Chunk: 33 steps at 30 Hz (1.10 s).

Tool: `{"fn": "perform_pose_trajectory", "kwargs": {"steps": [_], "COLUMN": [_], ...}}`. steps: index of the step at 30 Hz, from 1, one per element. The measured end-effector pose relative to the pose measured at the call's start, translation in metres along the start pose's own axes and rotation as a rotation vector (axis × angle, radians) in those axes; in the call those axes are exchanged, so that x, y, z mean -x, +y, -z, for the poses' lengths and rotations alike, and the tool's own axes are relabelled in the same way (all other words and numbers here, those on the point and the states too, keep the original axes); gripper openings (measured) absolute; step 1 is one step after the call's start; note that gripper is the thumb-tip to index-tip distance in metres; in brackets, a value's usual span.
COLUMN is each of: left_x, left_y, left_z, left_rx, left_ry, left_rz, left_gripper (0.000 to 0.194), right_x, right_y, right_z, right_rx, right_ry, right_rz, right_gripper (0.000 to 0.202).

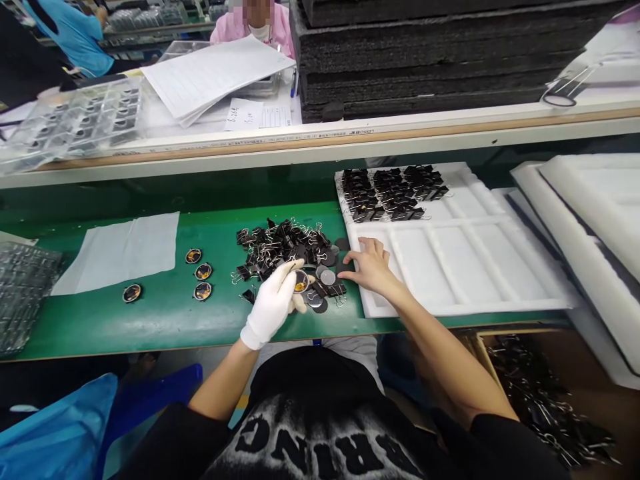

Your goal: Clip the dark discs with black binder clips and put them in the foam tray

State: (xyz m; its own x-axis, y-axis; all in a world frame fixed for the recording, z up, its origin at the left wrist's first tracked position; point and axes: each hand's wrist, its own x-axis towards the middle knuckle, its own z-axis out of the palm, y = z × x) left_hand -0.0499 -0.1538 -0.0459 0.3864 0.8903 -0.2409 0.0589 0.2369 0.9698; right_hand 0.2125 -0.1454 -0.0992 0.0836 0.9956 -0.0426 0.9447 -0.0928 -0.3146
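My left hand (277, 297), in a white glove, is closed on a round watch head (301, 281) with a dark and gold face. Thumb and fingers grip it at the rim. Bare and curved, my right hand (369, 267) has its thumb and fingers apart beside some dark round discs (343, 244); nothing shows between them. Clear and dark discs (327, 277) lie between the two hands. Behind my left hand is a heap of black binder clips (285, 243). Several more watch heads (203, 271) lie on the green bench to the left.
A white foam tray (425, 267) at the right holds rows of binder clips (390, 193). More foam trays (600, 220) stack beyond it. A white sheet (125, 253) and clear plastic trays (25, 287) lie left. Below right stands a box of clips (545, 400). A shelf edge (320, 143) crosses behind.
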Motion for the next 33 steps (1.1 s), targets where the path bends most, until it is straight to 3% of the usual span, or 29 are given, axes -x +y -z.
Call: {"fn": "perform_pose_trajectory", "kwargs": {"steps": [4,7,12,17,20,24,27,30,33], "left_x": [-0.002,-0.003,-0.006,-0.008,-0.006,-0.002,-0.001,-0.001,0.001], "left_y": [-0.001,0.001,-0.001,-0.006,-0.008,-0.007,-0.006,-0.006,-0.009], "left_z": [-0.005,-0.008,-0.011,-0.017,-0.018,-0.017,-0.017,-0.018,-0.021], "left_rx": [0.168,0.277,0.348,0.357,0.336,0.269,0.164,0.053,-0.025], "left_ry": [0.017,0.019,-0.009,-0.063,-0.096,-0.123,-0.168,-0.185,-0.182], "left_rz": [0.021,0.067,0.126,0.131,0.078,-0.004,0.002,0.009,-0.016], "left_gripper": [0.055,0.058,0.066,0.071,0.071,0.065,0.065,0.068,0.059], "right_x": [0.003,0.01,0.038,0.059,0.061,0.06,0.062,0.069,0.077], "right_y": [0.004,0.002,-0.026,-0.055,-0.059,-0.054,-0.049,-0.05,-0.057], "right_z": [-0.002,0.001,0.015,0.023,0.023,0.02,0.017,0.014,0.014], "right_rx": [-0.137,-0.356,-0.689,-0.485,-0.258,-0.013,0.041,-0.156,-0.593], "right_ry": [0.16,0.271,0.506,0.587,0.591,0.617,0.646,0.605,0.485], "right_rz": [-0.001,0.078,0.267,0.752,0.895,0.868,0.81,0.761,0.535], "right_gripper": [0.029,0.021,0.007,0.032,0.032,0.03,0.033,0.04,0.046]}}
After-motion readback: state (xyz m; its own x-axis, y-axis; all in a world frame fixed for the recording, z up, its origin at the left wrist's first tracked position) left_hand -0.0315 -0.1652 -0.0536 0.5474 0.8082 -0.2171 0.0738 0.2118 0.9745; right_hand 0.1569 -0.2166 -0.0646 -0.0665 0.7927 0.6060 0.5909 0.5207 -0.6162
